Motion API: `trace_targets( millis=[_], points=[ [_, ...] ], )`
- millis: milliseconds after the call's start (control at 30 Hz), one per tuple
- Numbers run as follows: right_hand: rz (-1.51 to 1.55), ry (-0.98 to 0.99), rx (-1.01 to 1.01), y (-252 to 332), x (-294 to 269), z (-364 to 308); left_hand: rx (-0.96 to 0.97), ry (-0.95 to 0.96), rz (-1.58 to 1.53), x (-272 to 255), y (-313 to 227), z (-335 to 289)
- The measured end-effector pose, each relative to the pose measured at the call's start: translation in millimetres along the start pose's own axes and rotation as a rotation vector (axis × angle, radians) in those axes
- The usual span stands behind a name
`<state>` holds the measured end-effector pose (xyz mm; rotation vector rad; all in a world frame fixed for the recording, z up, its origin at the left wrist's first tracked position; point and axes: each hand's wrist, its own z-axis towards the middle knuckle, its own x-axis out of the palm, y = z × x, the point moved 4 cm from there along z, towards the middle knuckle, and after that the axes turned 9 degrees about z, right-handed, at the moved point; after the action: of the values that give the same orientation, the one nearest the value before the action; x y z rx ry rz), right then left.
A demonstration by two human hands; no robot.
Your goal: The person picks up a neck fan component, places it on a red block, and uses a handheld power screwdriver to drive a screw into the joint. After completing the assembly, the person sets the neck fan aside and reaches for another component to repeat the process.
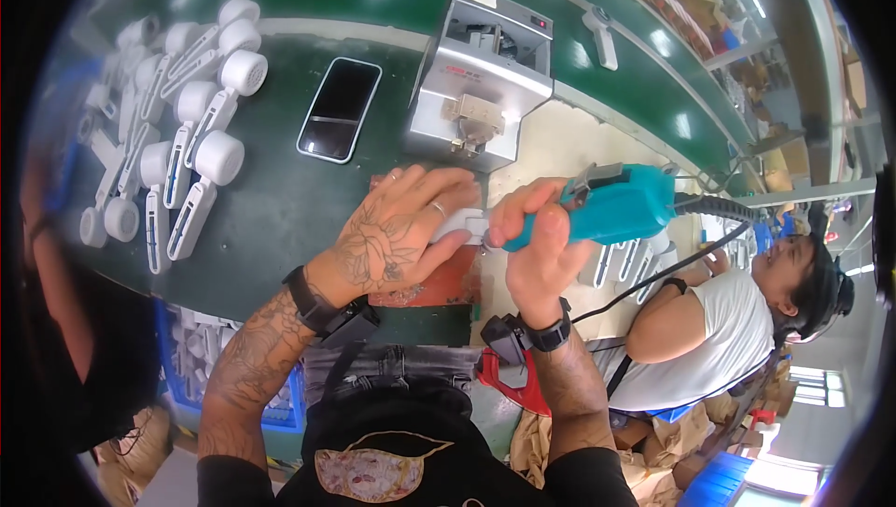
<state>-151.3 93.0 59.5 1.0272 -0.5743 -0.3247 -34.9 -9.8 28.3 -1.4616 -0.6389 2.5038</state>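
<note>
My right hand is wrapped round a teal electric screwdriver, held level with its tip pointing left. That tip meets a small white plastic part, pinned by the fingers of my left hand. Much of the white part is hidden under those fingers, so its whole shape cannot be made out. Beneath both hands lies a reddish-brown work pad on the dark green table.
White handled devices with round heads crowd the table's left. A phone lies beside a grey box-shaped machine. A black cable crosses toward a seated co-worker at right. A blue crate of white parts stands below.
</note>
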Motion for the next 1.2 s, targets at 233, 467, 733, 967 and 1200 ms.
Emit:
trace_targets(
  millis=[233, 467, 733, 967, 1200],
  points=[
    [-0.120, -0.188, 0.147, -8, -14, -21, 0.190, -0.169, 0.003, -10, -3, -19],
    [0.154, -0.161, -0.090, 70, -17, -58, -0.337, -0.383, 0.155, -102, 23, -72],
    [-0.094, -0.228, 0.029, 56, -41, -91, -0.612, -0.627, 0.600, -180, 96, -79],
    [0.028, -0.235, 0.063, 75, -64, -114, 0.026, 0.076, -0.172, 89, -84, 113],
    [-0.069, -0.282, 0.036, 89, -70, -129, -0.100, 0.193, -0.025, 161, -124, 136]
  ],
)
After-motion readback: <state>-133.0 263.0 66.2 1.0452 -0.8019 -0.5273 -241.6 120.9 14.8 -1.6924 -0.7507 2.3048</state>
